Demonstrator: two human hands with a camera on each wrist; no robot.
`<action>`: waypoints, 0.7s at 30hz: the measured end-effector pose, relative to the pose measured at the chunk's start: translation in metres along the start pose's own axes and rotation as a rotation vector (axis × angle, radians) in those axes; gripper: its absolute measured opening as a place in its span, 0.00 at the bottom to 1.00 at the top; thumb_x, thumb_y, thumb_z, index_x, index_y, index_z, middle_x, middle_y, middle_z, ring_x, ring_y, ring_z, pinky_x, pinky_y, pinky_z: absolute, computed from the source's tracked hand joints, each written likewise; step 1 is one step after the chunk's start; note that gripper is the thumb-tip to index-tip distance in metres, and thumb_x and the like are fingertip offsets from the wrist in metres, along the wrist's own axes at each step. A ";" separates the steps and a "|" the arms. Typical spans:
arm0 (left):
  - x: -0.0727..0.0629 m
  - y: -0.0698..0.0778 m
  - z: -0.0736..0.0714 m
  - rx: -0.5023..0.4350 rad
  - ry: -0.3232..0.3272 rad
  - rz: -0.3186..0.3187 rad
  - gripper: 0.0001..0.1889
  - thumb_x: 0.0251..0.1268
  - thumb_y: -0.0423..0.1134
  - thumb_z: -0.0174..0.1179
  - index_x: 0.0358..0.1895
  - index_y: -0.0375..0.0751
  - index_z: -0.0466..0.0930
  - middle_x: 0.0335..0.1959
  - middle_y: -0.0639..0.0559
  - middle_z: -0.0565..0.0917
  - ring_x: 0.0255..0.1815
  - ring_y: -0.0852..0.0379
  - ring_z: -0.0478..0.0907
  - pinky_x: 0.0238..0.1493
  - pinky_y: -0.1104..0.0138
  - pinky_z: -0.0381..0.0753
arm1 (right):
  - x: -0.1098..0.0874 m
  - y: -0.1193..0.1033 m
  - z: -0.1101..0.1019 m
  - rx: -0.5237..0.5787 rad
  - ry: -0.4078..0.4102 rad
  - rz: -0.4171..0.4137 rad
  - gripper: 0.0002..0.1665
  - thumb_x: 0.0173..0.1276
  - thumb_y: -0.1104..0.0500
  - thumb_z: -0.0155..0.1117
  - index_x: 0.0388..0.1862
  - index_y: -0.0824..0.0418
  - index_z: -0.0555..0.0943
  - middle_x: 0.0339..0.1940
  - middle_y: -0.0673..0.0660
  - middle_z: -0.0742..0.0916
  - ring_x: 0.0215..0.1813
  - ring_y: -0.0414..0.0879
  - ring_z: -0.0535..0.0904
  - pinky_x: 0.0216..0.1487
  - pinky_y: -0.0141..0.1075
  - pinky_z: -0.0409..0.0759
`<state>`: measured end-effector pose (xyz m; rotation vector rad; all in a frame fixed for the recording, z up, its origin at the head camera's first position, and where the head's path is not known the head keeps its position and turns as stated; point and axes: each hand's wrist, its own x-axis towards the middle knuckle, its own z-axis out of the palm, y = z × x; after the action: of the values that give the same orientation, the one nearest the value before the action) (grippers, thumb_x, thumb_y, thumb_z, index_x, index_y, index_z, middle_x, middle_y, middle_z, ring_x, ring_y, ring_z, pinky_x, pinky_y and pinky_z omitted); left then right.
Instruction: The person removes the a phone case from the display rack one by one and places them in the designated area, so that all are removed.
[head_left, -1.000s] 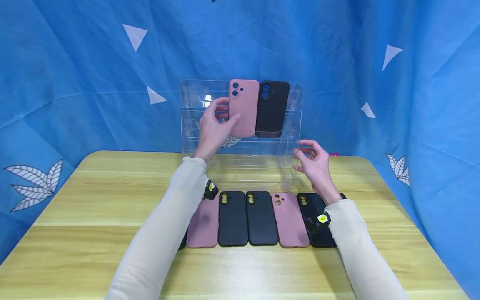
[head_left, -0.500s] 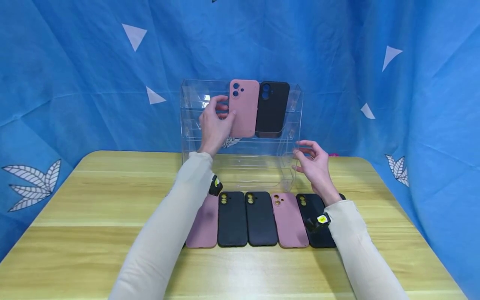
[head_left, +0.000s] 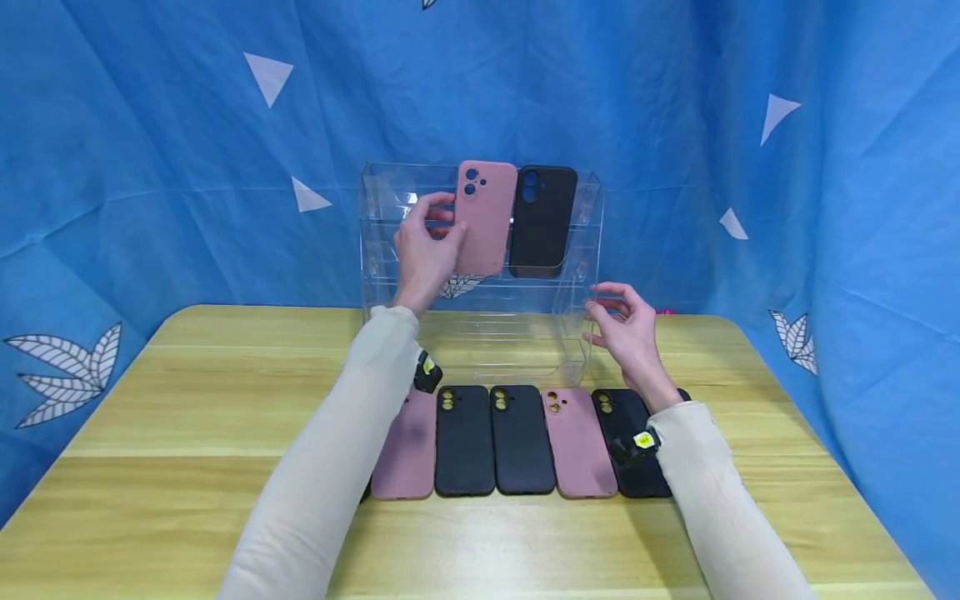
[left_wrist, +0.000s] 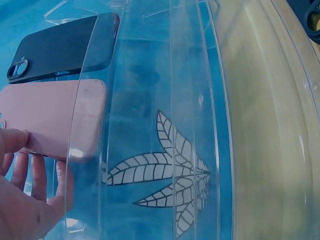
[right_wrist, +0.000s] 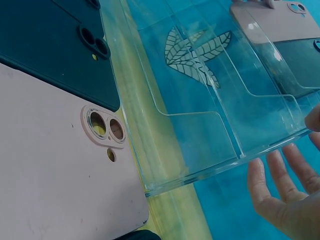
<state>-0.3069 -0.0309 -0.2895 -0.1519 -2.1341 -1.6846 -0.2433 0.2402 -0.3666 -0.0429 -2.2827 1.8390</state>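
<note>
My left hand (head_left: pixel 429 254) pinches a pink phone case (head_left: pixel 487 218) at its left edge, thumb on the back face and fingers behind. In the left wrist view the lower end of this pink case (left_wrist: pixel 52 117) shows behind a clear front lip. A black phone case (head_left: pixel 543 221) stands upright to its right, in the same upper tier of a clear acrylic display rack (head_left: pixel 480 329). My right hand (head_left: pixel 628 329) is at the rack's right side. Its loosely bent fingertips (right_wrist: pixel 256 167) are right at the side panel's edge in the right wrist view.
In front of the rack, black and pink phone cases lie in a row on the wooden table (head_left: pixel 187 400), among them a black case (head_left: pixel 465 442) and a pink case (head_left: pixel 581 442). My left sleeve covers part of the row's left end. A blue curtain (head_left: pixel 187 167) hangs behind.
The thumb of my left hand has slid left toward the pink case's edge. That case has shifted very slightly left, opening a narrow gap beside the black one. My right hand holds still.
</note>
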 end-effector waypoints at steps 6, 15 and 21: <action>0.002 -0.002 -0.006 -0.025 0.012 0.026 0.19 0.68 0.33 0.66 0.61 0.45 0.81 0.50 0.44 0.84 0.48 0.49 0.84 0.54 0.61 0.85 | 0.001 0.000 0.000 0.008 0.015 -0.002 0.20 0.77 0.56 0.60 0.64 0.59 0.74 0.50 0.49 0.82 0.54 0.52 0.83 0.40 0.33 0.90; 0.002 0.000 -0.013 -0.104 -0.059 0.040 0.18 0.71 0.34 0.63 0.61 0.45 0.75 0.56 0.45 0.83 0.54 0.49 0.84 0.58 0.58 0.84 | 0.002 0.001 -0.002 -0.007 0.014 0.001 0.21 0.77 0.55 0.60 0.65 0.59 0.73 0.52 0.50 0.82 0.54 0.51 0.83 0.40 0.33 0.89; 0.002 0.004 -0.015 -0.153 -0.096 0.064 0.18 0.73 0.35 0.61 0.62 0.47 0.72 0.56 0.43 0.85 0.53 0.49 0.84 0.57 0.56 0.85 | 0.003 0.003 -0.003 -0.010 0.013 -0.005 0.20 0.77 0.55 0.60 0.64 0.58 0.74 0.53 0.51 0.81 0.51 0.44 0.83 0.40 0.32 0.89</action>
<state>-0.3032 -0.0441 -0.2823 -0.3486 -2.0422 -1.8364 -0.2462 0.2439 -0.3685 -0.0503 -2.2814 1.8196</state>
